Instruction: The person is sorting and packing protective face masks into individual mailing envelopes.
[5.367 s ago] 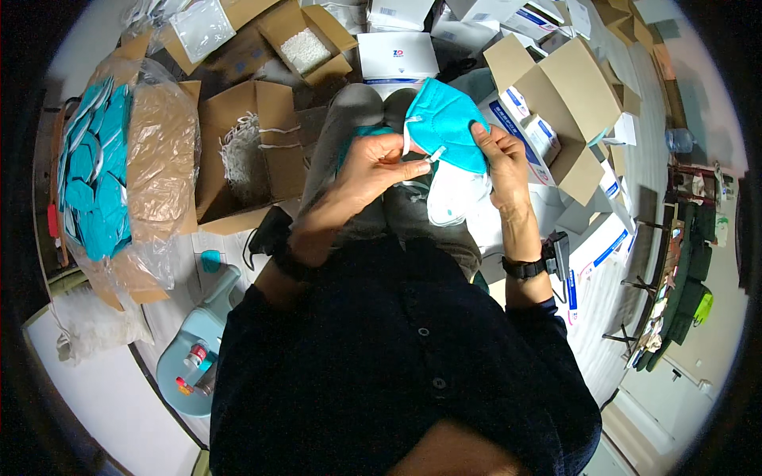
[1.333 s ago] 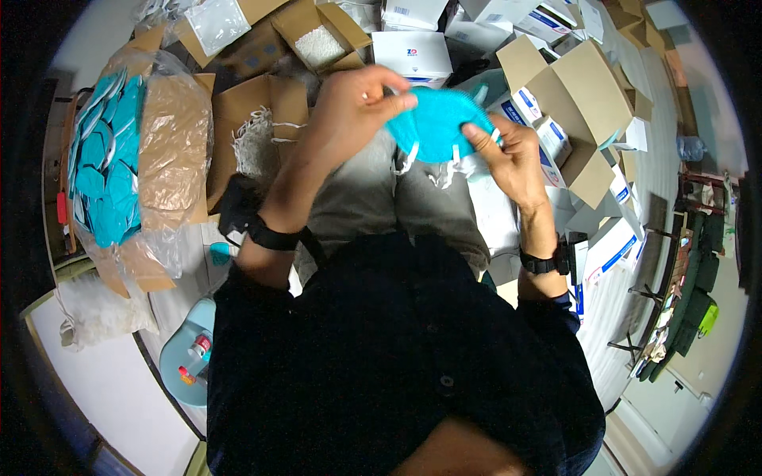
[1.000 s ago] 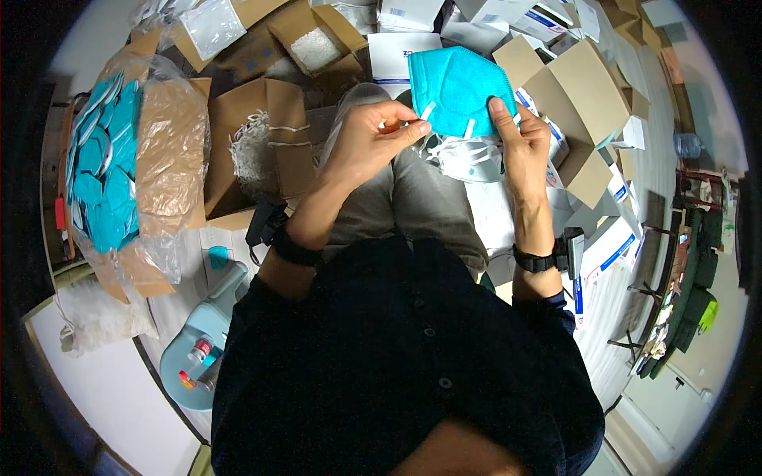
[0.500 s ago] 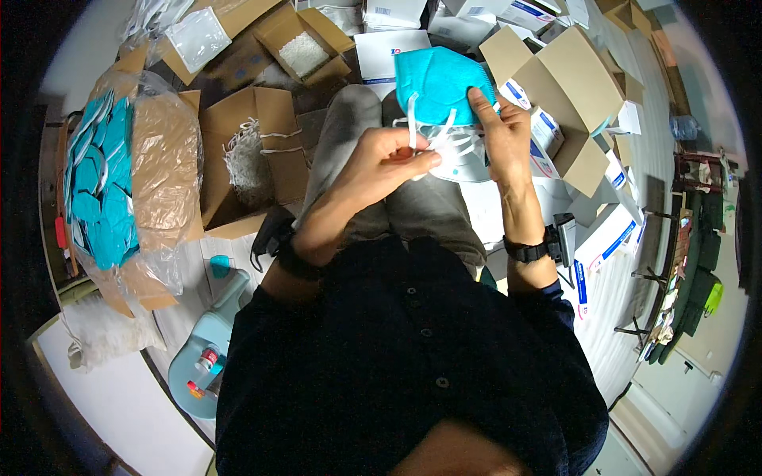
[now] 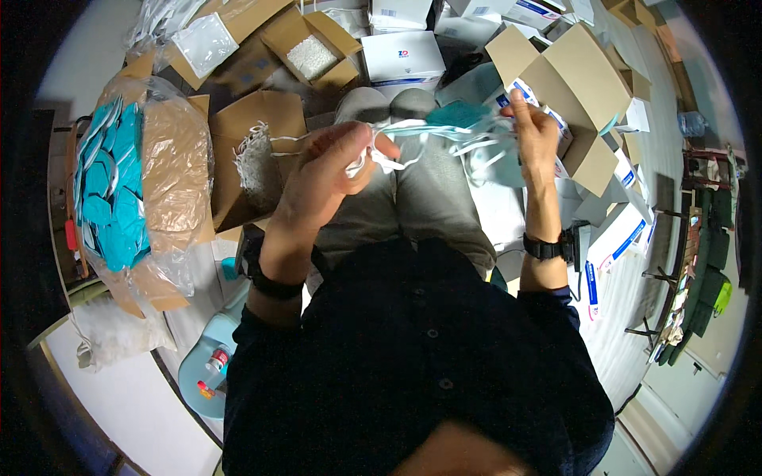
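Observation:
Above my knees, a teal face mask [image 5: 460, 117] is smeared by motion between my hands. My right hand [image 5: 537, 139] pinches the mask at its right end, thumb raised. On the other side my left hand [image 5: 317, 176] is closed around the mask's white straps [image 5: 379, 159], which stretch across toward the right. More white loops hang below the mask, near my right fingers. To the left of my left hand stands an open carton [image 5: 262, 111] with a heap of white cords [image 5: 254, 159] in it; one cord trails over toward my hand.
At far left, a plastic-lined carton [image 5: 171, 159] holds many teal masks [image 5: 111, 198]. A white box [image 5: 403, 55] stands beyond my knees, and a large open carton [image 5: 583, 75] is at right. Behind my left arm, a blue stool [image 5: 198, 369] bears a plastic bottle [image 5: 216, 361].
My left hand has moved left and closer to me, pulling the straps out. The mask has swung from upright to nearly edge-on and lower. My right hand has shifted slightly right.

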A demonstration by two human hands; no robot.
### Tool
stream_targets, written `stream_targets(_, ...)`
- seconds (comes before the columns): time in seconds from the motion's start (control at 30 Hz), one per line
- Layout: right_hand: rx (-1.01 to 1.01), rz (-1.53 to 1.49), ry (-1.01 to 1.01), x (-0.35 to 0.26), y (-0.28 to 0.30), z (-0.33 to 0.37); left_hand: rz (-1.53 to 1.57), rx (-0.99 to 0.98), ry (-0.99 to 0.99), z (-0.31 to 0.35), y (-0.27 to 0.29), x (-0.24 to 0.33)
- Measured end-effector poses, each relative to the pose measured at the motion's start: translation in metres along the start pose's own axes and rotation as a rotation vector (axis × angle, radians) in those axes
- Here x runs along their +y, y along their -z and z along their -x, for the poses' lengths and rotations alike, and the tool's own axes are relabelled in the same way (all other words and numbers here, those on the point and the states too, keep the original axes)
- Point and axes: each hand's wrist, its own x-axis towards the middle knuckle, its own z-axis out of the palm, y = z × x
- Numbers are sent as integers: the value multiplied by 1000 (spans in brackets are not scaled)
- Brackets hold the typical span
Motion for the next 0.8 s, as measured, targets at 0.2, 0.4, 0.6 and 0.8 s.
stream_targets(0.2,-218,-62,456,-47,-1,40,-174,59,116,-10,-4,2)
stream_targets(0.4,-642,76,581,-70,-50,63,-407,22,153,-16,-16,1)
stream_targets(0.6,-612,69,644,-44,-69,67,-513,65,254,-8,-13,4)
stream_targets(0.8,-232,-87,515,-32,-67,58,-506,-25,108,-23,-14,-34)
